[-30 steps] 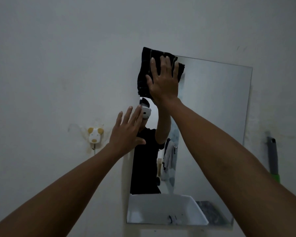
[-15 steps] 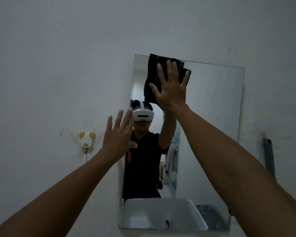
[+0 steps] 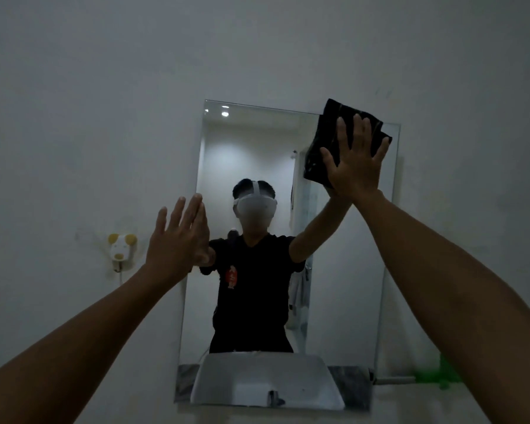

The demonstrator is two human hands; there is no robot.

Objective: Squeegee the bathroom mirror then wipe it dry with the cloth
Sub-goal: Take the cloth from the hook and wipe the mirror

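At the upper right corner of the mirror (image 3: 257, 148), the right hand (image 3: 354, 166) presses a dark cloth (image 3: 325, 142) flat against the glass, fingers straight and slightly spread — the cloth overlaps the mirror's top edge. The left hand (image 3: 178, 240) rests open at the mirror's left edge, fingers extended and close together, holding nothing. Left of it, an animal-shaped hook (image 3: 120, 246) sits on the wall (image 3: 89, 102). Green blur — unclear what — shows at lower right.

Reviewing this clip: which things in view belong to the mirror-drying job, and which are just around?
In use:
mirror
black cloth, pressed flat near the mirror's top right corner by the right hand
left hand, open at the mirror's left edge

Just around:
animal-shaped wall hook
green-handled tool, lower right, blurred
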